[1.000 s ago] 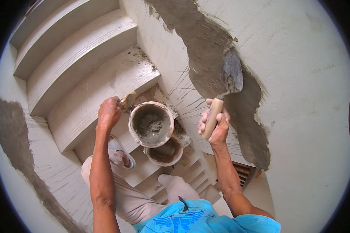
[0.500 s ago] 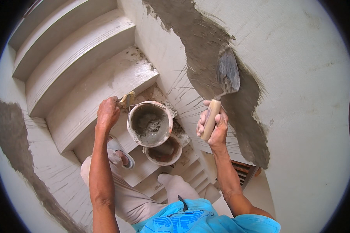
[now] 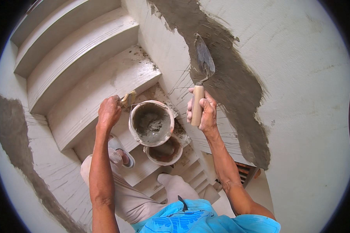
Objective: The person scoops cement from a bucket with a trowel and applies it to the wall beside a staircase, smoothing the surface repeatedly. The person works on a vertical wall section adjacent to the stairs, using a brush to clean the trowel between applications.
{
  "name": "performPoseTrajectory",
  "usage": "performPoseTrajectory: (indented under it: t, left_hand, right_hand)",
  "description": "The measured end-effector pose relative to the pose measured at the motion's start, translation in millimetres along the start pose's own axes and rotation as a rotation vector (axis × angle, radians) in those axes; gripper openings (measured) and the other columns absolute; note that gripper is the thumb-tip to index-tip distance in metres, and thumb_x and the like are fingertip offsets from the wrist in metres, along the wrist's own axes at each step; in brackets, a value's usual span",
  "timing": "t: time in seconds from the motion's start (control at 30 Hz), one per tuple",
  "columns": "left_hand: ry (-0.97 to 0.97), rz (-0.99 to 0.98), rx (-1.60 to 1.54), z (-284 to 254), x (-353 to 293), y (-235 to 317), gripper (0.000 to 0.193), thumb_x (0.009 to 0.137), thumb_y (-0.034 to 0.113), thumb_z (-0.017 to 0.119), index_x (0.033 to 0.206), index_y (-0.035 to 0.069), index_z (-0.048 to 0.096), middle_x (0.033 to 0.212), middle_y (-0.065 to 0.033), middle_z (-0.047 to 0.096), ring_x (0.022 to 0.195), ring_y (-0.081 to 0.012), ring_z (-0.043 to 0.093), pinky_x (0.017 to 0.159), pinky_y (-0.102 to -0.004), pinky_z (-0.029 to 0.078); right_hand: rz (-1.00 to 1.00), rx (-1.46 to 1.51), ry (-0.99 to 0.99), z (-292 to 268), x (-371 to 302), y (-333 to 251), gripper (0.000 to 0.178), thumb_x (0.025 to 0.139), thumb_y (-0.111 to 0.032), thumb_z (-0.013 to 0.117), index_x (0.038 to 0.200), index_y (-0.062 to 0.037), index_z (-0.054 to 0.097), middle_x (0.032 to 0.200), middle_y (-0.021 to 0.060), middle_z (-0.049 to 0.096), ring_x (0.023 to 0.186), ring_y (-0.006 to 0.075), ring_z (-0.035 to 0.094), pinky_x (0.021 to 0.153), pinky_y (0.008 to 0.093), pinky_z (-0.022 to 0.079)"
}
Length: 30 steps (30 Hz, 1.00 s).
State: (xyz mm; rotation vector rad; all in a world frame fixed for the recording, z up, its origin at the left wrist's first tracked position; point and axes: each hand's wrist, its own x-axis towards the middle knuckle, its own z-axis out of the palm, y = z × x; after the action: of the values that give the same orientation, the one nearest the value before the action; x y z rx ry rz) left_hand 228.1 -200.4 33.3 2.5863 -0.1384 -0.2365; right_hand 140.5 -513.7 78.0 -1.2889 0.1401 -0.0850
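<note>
My right hand (image 3: 203, 110) is wrapped round the pale wooden handle of a pointed trowel (image 3: 204, 58). Its grey-smeared blade points up across a dark grey mortar patch (image 3: 233, 83) on the right wall; whether it presses on the surface I cannot tell. On the left, my left hand (image 3: 109, 110) is closed on a small brush (image 3: 127, 99) with yellowish bristles, its handle hidden in the fist. Just right of the brush stands a bucket (image 3: 133, 126) with wet grey mortar (image 3: 153, 123) inside. A second bucket (image 3: 179, 155), partly covered by the first, holds some murky grey-brown stuff.
Curved white stairs (image 3: 85, 73) rise at upper left, and more steps (image 3: 194, 174) descend below the buckets. Another grey mortar band (image 3: 13, 132) runs along the left wall. My sandalled foot (image 3: 122, 153) rests on a step near the buckets. A slatted opening (image 3: 245, 173) sits at lower right.
My right hand has moved left with the trowel, and the blade has swung left and turned more edge-on over the mortar. My left hand and the brush have barely shifted.
</note>
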Motion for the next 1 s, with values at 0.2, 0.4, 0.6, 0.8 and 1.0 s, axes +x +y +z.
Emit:
performPoseTrajectory:
  t: [0.2,0.4,0.6,0.8,1.0]
  left_hand:
    - [0.002,0.0,0.004,-2.4,0.8,0.9,0.023,0.077,0.001,0.053,0.096,-0.002,0.068,0.092,-0.0288,0.068,0.093,-0.0471,0.065,0.083,-0.0551,0.049]
    - [-0.002,-0.007,-0.005,-0.4,1.7,0.0,0.023,0.078,0.001,0.053,0.096,-0.002,0.068,0.093,-0.0283,0.068,0.093,-0.0471,0.065,0.082,-0.0553,0.05]
    - [0.026,0.029,0.01,-4.1,-2.1,-4.8,0.022,0.078,0.001,0.053,0.095,-0.002,0.067,0.093,-0.0284,0.068,0.093,-0.0471,0.065,0.082,-0.0552,0.05]
    - [0.023,0.018,-0.006,0.2,-1.9,-11.1,0.021,0.079,0.002,0.053,0.094,-0.002,0.067,0.092,-0.0288,0.068,0.093,-0.0474,0.065,0.082,-0.0549,0.05]
    - [0.018,-0.008,-0.022,-2.0,-2.5,-7.5,0.021,0.081,0.003,0.053,0.095,-0.002,0.068,0.094,-0.0287,0.068,0.094,-0.0471,0.065,0.083,-0.0547,0.05]
  right_hand:
    - [-0.017,0.041,-0.019,-9.9,11.7,-5.5,0.056,0.093,-0.039,0.057,0.128,0.0048,0.053,0.074,0.01,0.061,0.052,0.0154,0.06,0.042,0.0298,0.052]
    - [-0.006,0.094,-0.008,-24.9,4.5,-11.9,0.063,0.091,-0.045,0.062,0.128,0.0048,0.052,0.073,0.0099,0.06,0.052,0.0168,0.061,0.041,0.0311,0.053]
    - [-0.046,0.196,-0.016,-32.4,-26.4,-14.0,0.063,0.087,-0.043,0.066,0.126,0.0055,0.053,0.071,0.0094,0.058,0.051,0.0179,0.059,0.041,0.0309,0.052]
    - [-0.027,-0.025,-0.018,-16.8,-6.1,-8.6,0.048,0.088,-0.032,0.062,0.121,0.0036,0.056,0.069,0.0053,0.055,0.052,0.0121,0.056,0.044,0.027,0.051]
    - [0.036,-0.181,0.011,-3.2,24.1,-1.7,0.036,0.088,-0.023,0.055,0.115,0.0013,0.059,0.069,0.0039,0.058,0.053,0.0096,0.054,0.046,0.0253,0.05]
